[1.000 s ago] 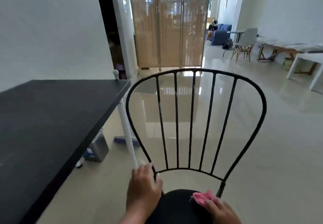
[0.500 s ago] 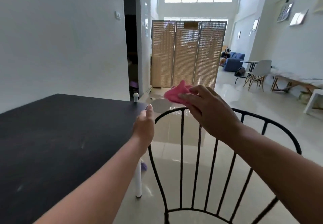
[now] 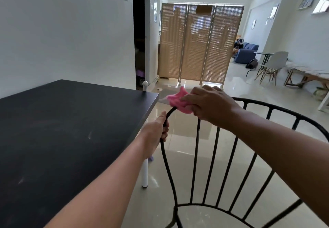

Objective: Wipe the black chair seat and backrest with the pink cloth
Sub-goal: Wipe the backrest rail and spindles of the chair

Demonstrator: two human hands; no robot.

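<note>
Head view: the black chair's backrest (image 3: 201,153), a thin metal hoop with upright bars, fills the lower right of the frame, and its top rail arcs across the centre. The seat is below the bottom edge and cannot be seen. The left hand (image 3: 156,130) is at centre frame with its fingers wrapped round the left curve of the hoop, steadying it. The right hand (image 3: 211,103), just above and to the right, pinches the pink cloth (image 3: 178,101) in closed fingers and presses the bunched cloth onto the top rail near its left shoulder. The black tabletop (image 3: 67,130) takes up the left of the frame, its corner close beside the chair but apart from it.

The cloth looks soft, light and limp, so it should fold round the narrow rail easily; wrapping it round the bar and sliding along would likely clean better than dabbing. The frame looks stiff but light and may tip or skid on the glossy floor (image 3: 204,178), so the bracing grip on the hoop seems sensible. Judging by this, the backrest wipe is under way at the rail, with the bars not yet reached.
</note>
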